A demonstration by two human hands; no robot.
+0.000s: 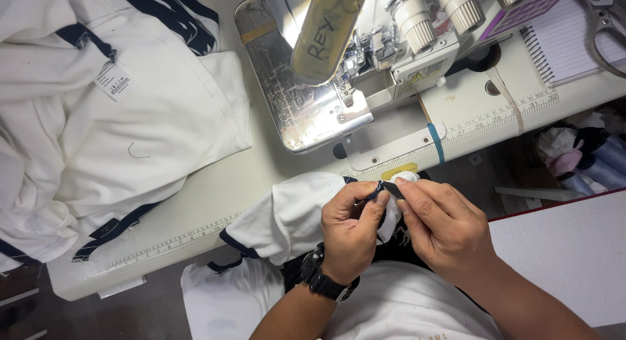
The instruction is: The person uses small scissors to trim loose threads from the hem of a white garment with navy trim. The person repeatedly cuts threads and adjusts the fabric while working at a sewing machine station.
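Note:
My left hand, with a black wristwatch on its wrist, and my right hand meet just below the table's front edge. Both pinch the navy-trimmed edge of a white garment piece between thumbs and forefingers. The piece drapes from the table edge down onto my lap. Its pinched corner is partly hidden by my fingers. A sewing machine with a shiny metal bed stands on the table right behind my hands.
A pile of white garments with navy trim fills the table's left side. The white table has a ruler printed along its front edge. Scissors lie on a spiral notebook at the far right. A white panel sits at lower right.

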